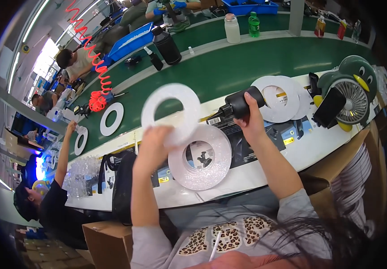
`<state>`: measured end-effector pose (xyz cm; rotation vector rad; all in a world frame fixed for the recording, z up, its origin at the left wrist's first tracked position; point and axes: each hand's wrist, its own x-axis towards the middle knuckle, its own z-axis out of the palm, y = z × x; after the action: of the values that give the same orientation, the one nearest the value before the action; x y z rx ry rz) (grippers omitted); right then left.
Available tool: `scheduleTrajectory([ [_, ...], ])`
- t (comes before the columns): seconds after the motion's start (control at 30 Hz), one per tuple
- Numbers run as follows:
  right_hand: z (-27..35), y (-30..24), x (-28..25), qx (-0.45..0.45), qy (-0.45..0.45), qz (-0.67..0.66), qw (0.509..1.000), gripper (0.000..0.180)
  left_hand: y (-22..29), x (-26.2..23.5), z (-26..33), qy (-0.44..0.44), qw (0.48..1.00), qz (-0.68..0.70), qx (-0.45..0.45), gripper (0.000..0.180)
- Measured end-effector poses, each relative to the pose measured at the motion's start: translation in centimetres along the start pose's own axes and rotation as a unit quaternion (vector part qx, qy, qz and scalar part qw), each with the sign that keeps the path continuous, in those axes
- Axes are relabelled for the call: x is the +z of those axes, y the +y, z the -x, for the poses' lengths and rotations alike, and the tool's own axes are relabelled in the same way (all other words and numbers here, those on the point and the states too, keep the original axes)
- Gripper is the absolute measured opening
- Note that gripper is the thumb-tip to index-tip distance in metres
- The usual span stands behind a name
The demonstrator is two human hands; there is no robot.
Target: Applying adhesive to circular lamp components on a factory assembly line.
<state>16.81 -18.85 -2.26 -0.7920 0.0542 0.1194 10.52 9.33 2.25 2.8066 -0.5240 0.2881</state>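
Observation:
A flat white ring [193, 110], slightly smeared by motion, is held up in my left hand [156, 140], fingers closed on its lower edge. Below it on the bench lies a stack of glittery white rings [219, 159], with a printed sheet showing through the hole. My right hand [251, 117] is wrapped round a black squeeze bottle [242, 102], tilted so that its narrow nozzle points left and down, just right of the held ring. Beyond this hand, more white rings [294, 101] lie overlapping on the bench.
A green conveyor belt [265, 62] runs behind the white bench, carrying a loose white ring [112, 119]. At left, a co-worker's hand [72, 126] touches another ring [81, 142]. A penguin-shaped fan [352, 101] and phone [330, 107] stand right. Cardboard boxes [108, 242] flank me.

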Motion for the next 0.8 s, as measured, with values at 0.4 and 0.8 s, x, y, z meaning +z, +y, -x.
scheduleTrajectory([
  [0.4, 1.3, 1.1, 0.2, -0.185, -0.023, 0.267, 0.946, 0.031, -5.3, 7.3, -1.0, 0.224, 0.967, 0.065, -0.1, 0.031],
  [0.8, 2.0, 4.1, 1.0, -0.172, -0.072, 0.389, 0.902, 0.024, -6.6, 9.9, -1.2, 0.251, 0.912, 0.288, -0.151, 0.014],
])
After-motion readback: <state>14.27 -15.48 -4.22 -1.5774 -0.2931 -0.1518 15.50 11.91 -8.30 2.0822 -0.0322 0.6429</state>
